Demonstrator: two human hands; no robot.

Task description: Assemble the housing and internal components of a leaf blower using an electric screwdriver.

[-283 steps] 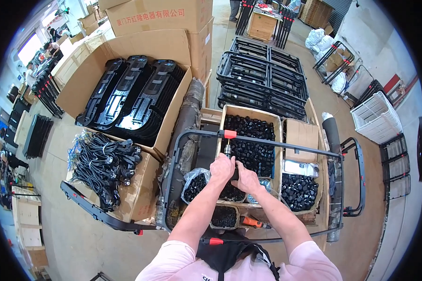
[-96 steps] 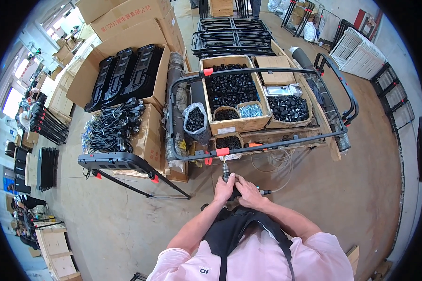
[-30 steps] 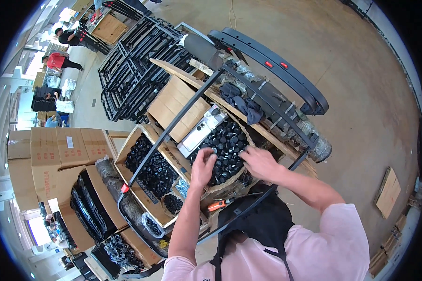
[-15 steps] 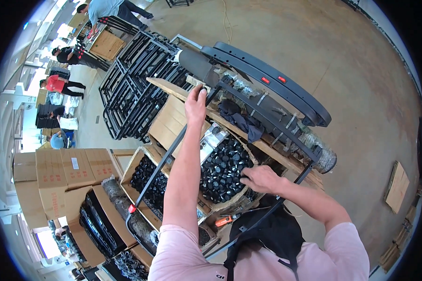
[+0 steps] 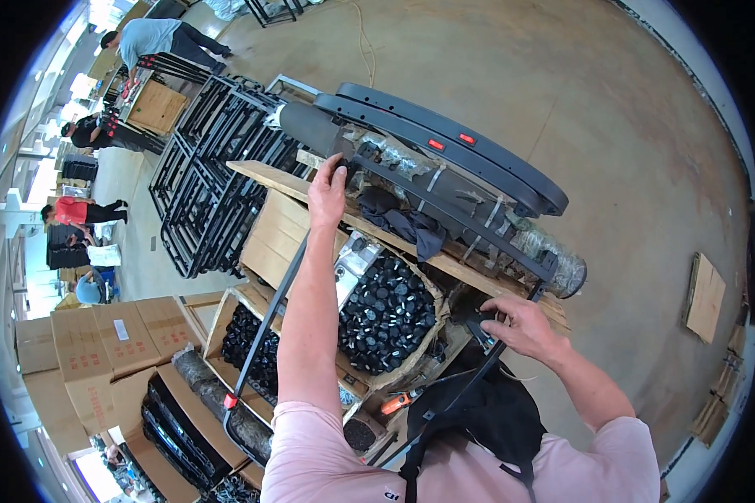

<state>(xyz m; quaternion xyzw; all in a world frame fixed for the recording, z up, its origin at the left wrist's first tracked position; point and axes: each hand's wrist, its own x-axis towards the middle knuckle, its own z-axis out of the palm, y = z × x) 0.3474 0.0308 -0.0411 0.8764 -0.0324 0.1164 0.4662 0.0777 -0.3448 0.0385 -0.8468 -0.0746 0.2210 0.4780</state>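
A black tubular metal frame [image 5: 453, 205] lies across in front of me. My left hand [image 5: 327, 199] is closed at its far left corner, the thumb on a small dark piece there. My right hand [image 5: 524, 329] pinches what looks like a black plastic cap [image 5: 481, 318], just left of the frame's near right tube. Between my arms, a cardboard box holds a heap of black plastic caps [image 5: 386, 314]. A second box of black caps [image 5: 247, 345] sits left of my left forearm. A silvery metal piece [image 5: 354, 267] lies at the first box's far edge.
An orange-handled tool [image 5: 398, 402] lies near my apron. Dark cloth [image 5: 398, 220] and wrapped rolls [image 5: 562, 272] lie beyond a wooden plank [image 5: 457, 267]. Stacked black frames [image 5: 218, 168] stand far left, cardboard cartons [image 5: 113, 344] at left. Several people work farther off.
My right hand has left the heap of caps and moved right to the frame's right tube, a small black cap in its fingers. My left hand stays at the frame's corner. The view has shifted.
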